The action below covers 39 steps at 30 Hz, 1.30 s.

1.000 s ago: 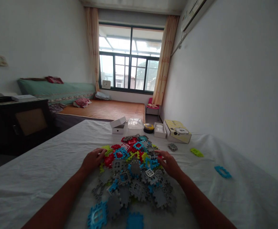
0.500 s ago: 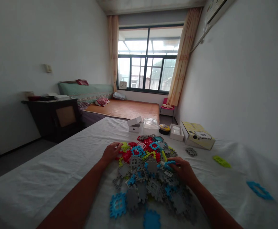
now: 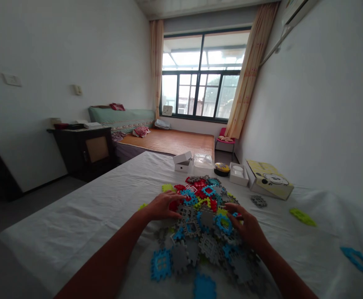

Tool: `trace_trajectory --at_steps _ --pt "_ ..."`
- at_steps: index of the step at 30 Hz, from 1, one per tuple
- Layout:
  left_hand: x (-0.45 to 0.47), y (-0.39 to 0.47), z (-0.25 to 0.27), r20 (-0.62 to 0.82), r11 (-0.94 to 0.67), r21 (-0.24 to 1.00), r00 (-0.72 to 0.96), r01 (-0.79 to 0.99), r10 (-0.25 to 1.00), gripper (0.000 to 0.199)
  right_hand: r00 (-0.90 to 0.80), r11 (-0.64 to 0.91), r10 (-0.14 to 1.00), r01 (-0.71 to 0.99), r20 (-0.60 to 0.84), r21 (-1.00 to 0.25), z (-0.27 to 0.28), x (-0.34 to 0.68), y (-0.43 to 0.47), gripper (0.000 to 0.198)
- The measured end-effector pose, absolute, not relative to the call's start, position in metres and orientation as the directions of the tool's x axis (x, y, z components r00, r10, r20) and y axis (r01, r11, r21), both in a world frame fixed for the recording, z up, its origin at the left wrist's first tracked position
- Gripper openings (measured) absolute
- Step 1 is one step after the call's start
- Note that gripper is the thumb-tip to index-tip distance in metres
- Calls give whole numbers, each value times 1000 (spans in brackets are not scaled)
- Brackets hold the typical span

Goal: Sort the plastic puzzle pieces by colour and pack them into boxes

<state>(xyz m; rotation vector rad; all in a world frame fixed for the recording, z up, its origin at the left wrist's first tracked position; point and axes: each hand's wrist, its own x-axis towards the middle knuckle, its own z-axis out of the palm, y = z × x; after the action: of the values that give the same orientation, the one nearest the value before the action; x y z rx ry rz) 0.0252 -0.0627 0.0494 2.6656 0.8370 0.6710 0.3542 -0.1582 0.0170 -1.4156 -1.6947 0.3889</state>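
Note:
A heap of interlocking plastic tiles in grey, blue, red and yellow-green lies on the white cloth. My left hand hovers at the heap's left side, thumb and fingers apart, near a grey window tile and red pieces; nothing shows in it. At the right side, my right hand is closed on the edge of a blue frame-shaped tile, tilted toward me, with yellow-green showing behind it. A yellow-green tile lies just beyond my left hand. A blue window tile sits at the near left.
Along the far edge stand a white box, a clear plastic tray, a round black-and-yellow tin, an open white box and a yellow cartoon box. Loose grey, yellow-green and blue tiles lie right.
My left hand has moved right over the heap and spread its fingers, away from the yellow-green tile. The blue tile in my right hand has turned to show its face. The view has swung left.

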Motion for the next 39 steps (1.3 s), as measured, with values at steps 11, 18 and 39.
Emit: trace_trajectory --at_steps 11,18,39 --pt "38 -75 63 423 -706 626 616 332 665 16 84 363 823 684 562 -633 37 326 -173 25" --pt "74 -116 72 529 -765 632 650 126 545 15 -194 561 799 583 570 -588 53 287 -196 32" --pt "51 -76 45 517 -732 545 523 409 678 26 649 -127 633 626 423 -770 4 466 -122 36"
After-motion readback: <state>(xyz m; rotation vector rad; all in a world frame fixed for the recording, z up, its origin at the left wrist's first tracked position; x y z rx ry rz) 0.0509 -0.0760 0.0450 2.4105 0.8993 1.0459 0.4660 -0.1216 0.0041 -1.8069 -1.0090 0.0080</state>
